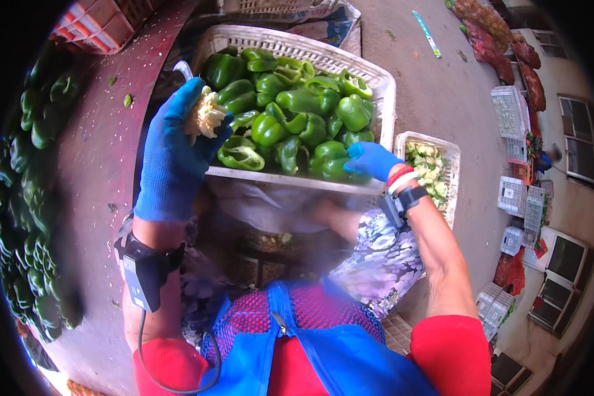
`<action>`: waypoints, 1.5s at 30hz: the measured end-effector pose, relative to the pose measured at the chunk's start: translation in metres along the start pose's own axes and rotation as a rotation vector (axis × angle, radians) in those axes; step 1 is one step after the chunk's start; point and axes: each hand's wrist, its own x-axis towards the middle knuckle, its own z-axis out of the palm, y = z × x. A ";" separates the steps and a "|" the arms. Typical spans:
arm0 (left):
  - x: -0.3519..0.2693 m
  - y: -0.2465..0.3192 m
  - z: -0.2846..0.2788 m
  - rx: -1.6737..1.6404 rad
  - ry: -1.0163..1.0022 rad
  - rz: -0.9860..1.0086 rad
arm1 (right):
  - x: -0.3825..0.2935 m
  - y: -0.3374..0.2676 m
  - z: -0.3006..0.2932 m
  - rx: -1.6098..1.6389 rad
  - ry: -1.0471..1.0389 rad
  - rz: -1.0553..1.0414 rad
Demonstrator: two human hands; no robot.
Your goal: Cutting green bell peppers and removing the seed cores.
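Note:
My left hand [175, 133], in a blue knit glove, grips a pale green pepper core [206, 115] thick with seeds. A curved metal piece [183, 70] sticks out above its thumb; what it belongs to is hidden. Before me stands a white plastic crate [383, 99] of green bell peppers [297, 101], some whole and some cut open into hollow shells. My right hand [373, 161], gloved in blue, is low over the crate's near right part. Its fingertips are against a green pepper [328, 159]; whether they grip it is unclear.
Beside the crate on the right, a smaller white crate [455, 173] holds pale pepper cores. Many green peppers [34, 247] lie heaped at far left. A red-orange crate [99, 24] stands upper left. Crates [512, 193] and filled red sacks [485, 49] line the wall, with a person [547, 158] there.

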 end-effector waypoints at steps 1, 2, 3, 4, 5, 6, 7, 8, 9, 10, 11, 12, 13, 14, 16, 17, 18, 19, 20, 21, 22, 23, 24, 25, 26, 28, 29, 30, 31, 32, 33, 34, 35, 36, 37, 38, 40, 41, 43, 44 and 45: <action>0.002 -0.006 -0.012 0.151 -0.083 0.141 | -0.002 -0.018 0.002 0.001 -0.007 -0.011; 0.004 -0.010 -0.023 0.305 -0.165 0.280 | -0.005 -0.037 0.008 -0.133 0.187 -0.023; 0.005 -0.014 -0.019 0.301 -0.168 0.275 | -0.011 -0.047 0.011 -0.273 0.388 -0.016; 0.005 -0.015 -0.013 0.180 -0.099 0.187 | -0.011 -0.047 0.013 -0.204 0.279 -0.047; 0.003 -0.016 -0.007 0.062 -0.028 0.099 | -0.007 -0.043 0.022 -0.204 0.282 -0.038; -0.007 -0.012 0.001 0.116 -0.024 0.119 | 0.000 -0.040 0.036 -0.267 0.194 -0.048; -0.008 -0.013 0.006 0.111 -0.033 0.118 | 0.006 -0.034 0.041 -0.341 0.111 -0.050; -0.007 -0.013 0.010 0.114 -0.044 0.116 | 0.013 -0.029 0.041 -0.346 0.118 -0.042; -0.008 -0.014 0.011 0.121 -0.045 0.105 | 0.017 -0.026 0.045 -0.320 0.127 -0.064; -0.004 -0.018 0.008 0.118 -0.048 0.096 | 0.018 -0.022 0.047 -0.296 0.138 -0.085; 0.005 -0.024 0.001 0.204 -0.125 0.206 | 0.014 -0.017 0.052 -0.298 0.138 -0.075; 0.012 -0.026 -0.003 0.296 -0.195 0.339 | 0.016 -0.021 0.053 -0.293 0.139 -0.084; 0.015 -0.028 -0.005 0.296 -0.195 0.356 | 0.018 -0.025 0.051 -0.290 0.140 -0.094; 0.016 -0.028 -0.007 0.285 -0.192 0.298 | 0.017 -0.026 0.043 -0.330 0.015 -0.076; 0.007 -0.017 -0.008 0.066 -0.105 0.122 | 0.015 -0.063 0.000 -0.392 -0.116 -0.024; 0.003 -0.017 -0.006 0.062 -0.104 0.135 | 0.020 -0.065 -0.017 -0.489 -0.094 0.031; 0.001 -0.017 -0.005 0.062 -0.078 0.101 | 0.020 -0.063 -0.022 -0.496 -0.089 0.031; 0.000 -0.016 -0.002 0.063 -0.050 0.067 | 0.021 -0.063 -0.026 -0.583 0.315 -0.010; -0.001 -0.014 0.002 0.033 0.012 -0.002 | 0.023 -0.063 -0.029 -0.654 0.721 -0.055; 0.003 -0.017 0.007 0.056 -0.010 -0.002 | 0.030 -0.050 -0.031 -0.668 0.736 -0.055; 0.005 -0.020 0.012 0.068 -0.027 0.012 | 0.045 -0.028 -0.025 -0.699 0.720 -0.074; 0.005 -0.019 0.013 0.087 -0.032 0.033 | 0.058 -0.016 -0.021 -0.723 0.700 -0.105; 0.004 -0.017 0.009 0.086 -0.020 0.046 | 0.057 -0.018 -0.022 -0.705 0.730 -0.211; 0.004 -0.015 0.004 0.091 -0.020 0.042 | 0.061 -0.020 -0.029 -0.704 0.729 -0.227; 0.004 -0.013 0.001 0.095 -0.021 0.037 | 0.064 -0.021 -0.037 -0.497 0.760 -0.157; 0.001 -0.011 0.005 0.077 0.015 -0.005 | 0.061 -0.017 -0.054 -0.159 0.849 -0.152; -0.001 -0.010 0.007 0.062 0.047 -0.048 | 0.067 -0.020 -0.058 -0.158 0.845 -0.154; -0.006 -0.005 0.004 0.065 0.055 -0.045 | 0.075 -0.038 -0.058 0.076 0.780 -0.356; -0.008 -0.004 0.005 0.064 0.057 -0.042 | 0.075 -0.055 -0.065 0.292 0.715 -0.539; -0.008 -0.006 0.006 0.066 0.069 -0.046 | 0.079 -0.076 -0.061 0.320 0.602 -0.579; -0.010 -0.005 0.009 0.068 0.081 -0.046 | 0.096 -0.086 -0.053 0.324 0.599 -0.582; -0.005 -0.013 0.014 0.057 0.061 -0.066 | 0.112 -0.082 -0.051 -0.090 0.720 -0.420; -0.006 -0.013 0.014 0.059 0.059 -0.066 | 0.125 -0.090 -0.046 -0.486 0.812 -0.264; -0.010 -0.008 0.007 0.079 0.039 -0.041 | 0.139 -0.111 -0.034 -0.468 0.809 -0.281; -0.010 -0.010 0.003 0.090 0.006 -0.030 | 0.148 -0.124 -0.024 -0.565 0.743 -0.198; -0.010 -0.009 0.004 0.089 0.056 -0.054 | 0.157 -0.134 -0.018 -0.661 0.675 -0.114; -0.014 -0.015 0.005 0.096 0.016 -0.011 | 0.178 -0.123 -0.017 -0.576 0.761 -0.084; -0.013 -0.015 0.006 0.099 -0.017 0.044 | 0.189 -0.116 -0.020 -0.493 0.847 -0.067; -0.009 -0.010 -0.002 -0.117 0.027 -0.162 | 0.193 -0.112 -0.017 -0.480 0.803 -0.027; -0.006 -0.017 -0.009 -0.002 -0.069 -0.061 | 0.192 -0.107 -0.016 -0.470 0.793 -0.087; -0.006 -0.018 -0.012 0.117 -0.157 0.059 | 0.195 -0.108 -0.015 -0.454 0.785 -0.166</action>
